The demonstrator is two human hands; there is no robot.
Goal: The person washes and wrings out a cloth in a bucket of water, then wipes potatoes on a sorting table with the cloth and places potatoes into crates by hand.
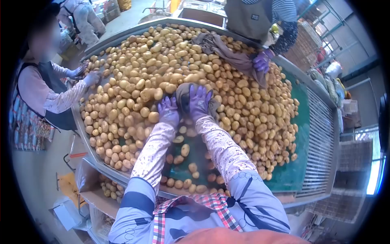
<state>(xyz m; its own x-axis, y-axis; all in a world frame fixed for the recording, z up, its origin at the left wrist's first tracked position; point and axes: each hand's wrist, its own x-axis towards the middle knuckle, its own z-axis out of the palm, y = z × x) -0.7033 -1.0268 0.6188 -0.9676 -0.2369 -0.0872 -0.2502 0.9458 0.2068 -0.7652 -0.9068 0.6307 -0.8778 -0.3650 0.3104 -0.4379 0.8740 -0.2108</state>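
Observation:
Both of my hands wear purple gloves and reach onto a broad heap of potatoes [178, 63]. A bunched grey-brown cloth [184, 96] lies on the heap between them. My right hand [199, 102] grips the cloth from above, its fingers bent over the fabric. Close against the cloth's left edge is my left hand [168, 110], fingers apart over the potatoes. Whatever is under the cloth and under my palms is hidden. Below my wrists, a few loose potatoes [185, 150] lie on the green table surface [178, 162].
A metal rim [101, 162] borders the sorting table, and slatted bars [319, 142] form its right end. At the left, a co-worker's gloved hand [92, 78] touches potatoes. Across the table, another's purple-gloved hand [263, 61] holds a brown cloth [227, 53]. A potato box [97, 187] stands lower left.

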